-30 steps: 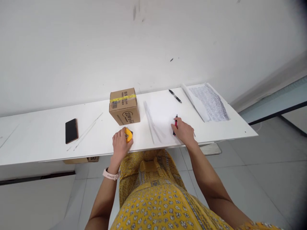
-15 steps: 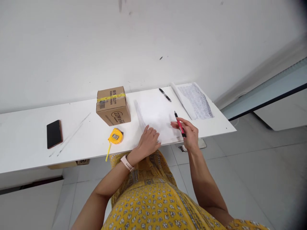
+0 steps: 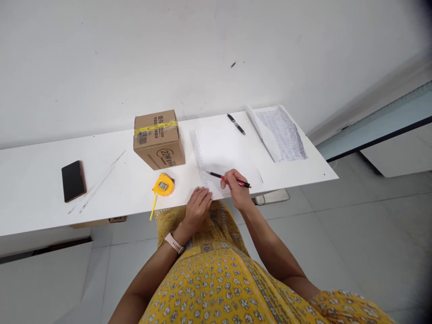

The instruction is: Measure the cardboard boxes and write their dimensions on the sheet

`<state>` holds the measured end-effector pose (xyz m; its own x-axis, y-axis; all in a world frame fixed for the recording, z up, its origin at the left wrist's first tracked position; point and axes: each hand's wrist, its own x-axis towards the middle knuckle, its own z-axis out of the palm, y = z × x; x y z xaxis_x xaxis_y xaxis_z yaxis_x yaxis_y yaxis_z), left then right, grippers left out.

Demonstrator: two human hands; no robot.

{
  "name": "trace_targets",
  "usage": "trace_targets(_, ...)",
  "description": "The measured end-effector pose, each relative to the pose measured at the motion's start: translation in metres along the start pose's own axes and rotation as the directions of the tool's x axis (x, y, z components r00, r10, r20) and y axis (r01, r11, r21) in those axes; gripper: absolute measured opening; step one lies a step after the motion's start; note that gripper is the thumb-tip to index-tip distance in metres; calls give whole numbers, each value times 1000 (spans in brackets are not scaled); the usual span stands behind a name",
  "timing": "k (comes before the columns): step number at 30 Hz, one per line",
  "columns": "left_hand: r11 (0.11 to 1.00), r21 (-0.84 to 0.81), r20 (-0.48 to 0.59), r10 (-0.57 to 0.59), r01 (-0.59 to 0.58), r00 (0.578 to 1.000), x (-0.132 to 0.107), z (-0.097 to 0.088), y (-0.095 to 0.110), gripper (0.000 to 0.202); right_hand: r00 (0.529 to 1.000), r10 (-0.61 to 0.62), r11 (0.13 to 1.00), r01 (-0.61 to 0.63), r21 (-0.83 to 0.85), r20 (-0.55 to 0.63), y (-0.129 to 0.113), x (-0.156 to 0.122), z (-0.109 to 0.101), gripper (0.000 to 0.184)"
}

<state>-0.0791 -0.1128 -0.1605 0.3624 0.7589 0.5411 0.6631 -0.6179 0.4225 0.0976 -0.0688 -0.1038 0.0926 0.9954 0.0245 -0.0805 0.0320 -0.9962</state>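
Observation:
A white sheet of paper (image 3: pixel 226 153) lies on the table, with a band of handwriting along its left side. My right hand (image 3: pixel 239 191) is closed around a red and black pen (image 3: pixel 243 183), whose tip points left at the written band. Resting flat on the sheet's lower left corner, my left hand (image 3: pixel 198 206) has its fingers stretched out and holds nothing. Left of the paper sits a yellow tape measure (image 3: pixel 164 185) with a short length of tape pulled out. Behind it stands a brown cardboard box (image 3: pixel 160 140) with yellow tape across its top.
A black pen (image 3: pixel 236 124) lies past the paper's far edge. To the right is another sheet covered in writing (image 3: pixel 283 135), its left edge lifted. A dark phone (image 3: pixel 73 181) rests at the left of the narrow white table (image 3: pixel 37 180), which runs along a wall.
My right hand has moved left and turned the pen so its tip is at the written band. My left hand has shifted left and toward me, to the paper's corner. The view has tilted slightly.

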Motion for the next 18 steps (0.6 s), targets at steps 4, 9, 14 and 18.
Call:
trace_targets(4, 998, -62, -34, 11, -13, 999, -3, 2, -5, 24, 998, 5, 999, -3, -42, 57, 13, 2, 14, 59)
trace_targets(9, 998, -68, 6, -11, 12, 1000, -10, 1, -7, 25, 992, 16, 998, -8, -59, 129, 11, -1, 7, 47)
trace_targets(14, 997, -70, 38, -39, 42, 999, -11, -2, -4, 24, 988, 20, 970, 17, -242, 153, 9, -14, 4, 32)
trace_targets(18, 997, -49, 38, -49, 51, 998, -8, -1, -3, 24, 986, 66, 969, -26, -247, 154, 9, -21, 7, 29)
